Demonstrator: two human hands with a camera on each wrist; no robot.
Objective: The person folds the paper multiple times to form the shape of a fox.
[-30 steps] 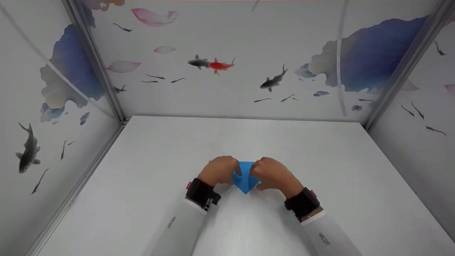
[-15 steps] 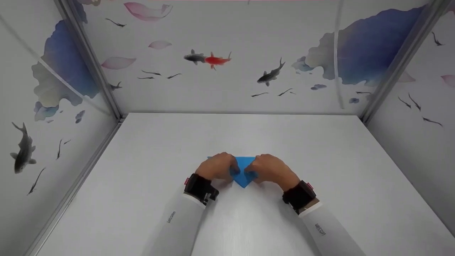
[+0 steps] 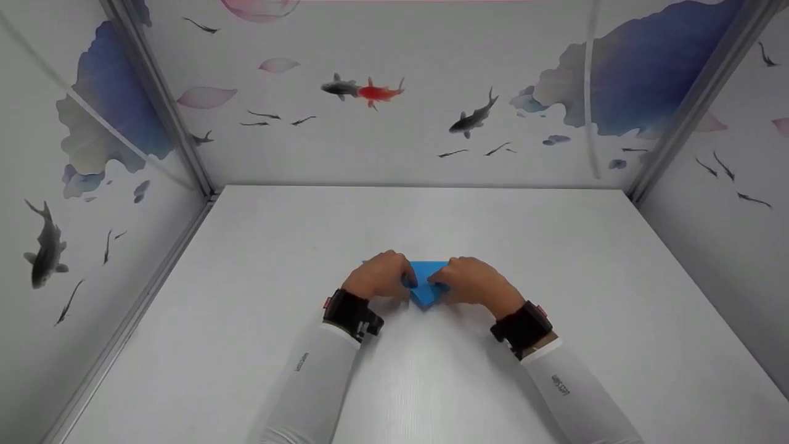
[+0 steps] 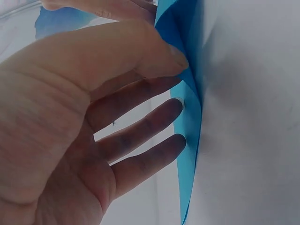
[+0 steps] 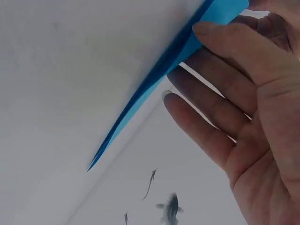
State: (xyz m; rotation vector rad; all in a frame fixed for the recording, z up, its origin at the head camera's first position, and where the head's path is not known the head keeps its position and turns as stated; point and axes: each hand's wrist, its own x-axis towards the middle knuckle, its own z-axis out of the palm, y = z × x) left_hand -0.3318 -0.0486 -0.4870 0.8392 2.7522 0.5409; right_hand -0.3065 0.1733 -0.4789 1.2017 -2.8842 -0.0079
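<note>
A folded piece of blue paper [image 3: 425, 271] lies between the two hands on the white table, its narrow tip towards the person. My left hand [image 3: 379, 274] pinches its left side; in the left wrist view the thumb [image 4: 176, 58] lies on a raised blue layer, with the other fingers spread behind the sheet. On the right side my right hand [image 3: 478, 280] pinches the paper between thumb [image 5: 206, 30] and fingers. The right wrist view shows a long pointed corner of the blue paper [image 5: 126, 112] reaching past the fingers. Both index fingertips are mostly hidden.
The white tabletop [image 3: 425, 376] spreads around the hands. White panels [image 3: 407, 157] with painted fish, petals and blue patches enclose it at the back and both sides. Metal posts [image 3: 163, 98] stand at the back corners. Each wrist wears a black camera strap [image 3: 524, 327].
Both hands keep hold of the paper. Its near tip, sharp and flat before, now looks shorter and more bent. The right thumb has shifted slightly. The whole head view has tilted a little.
</note>
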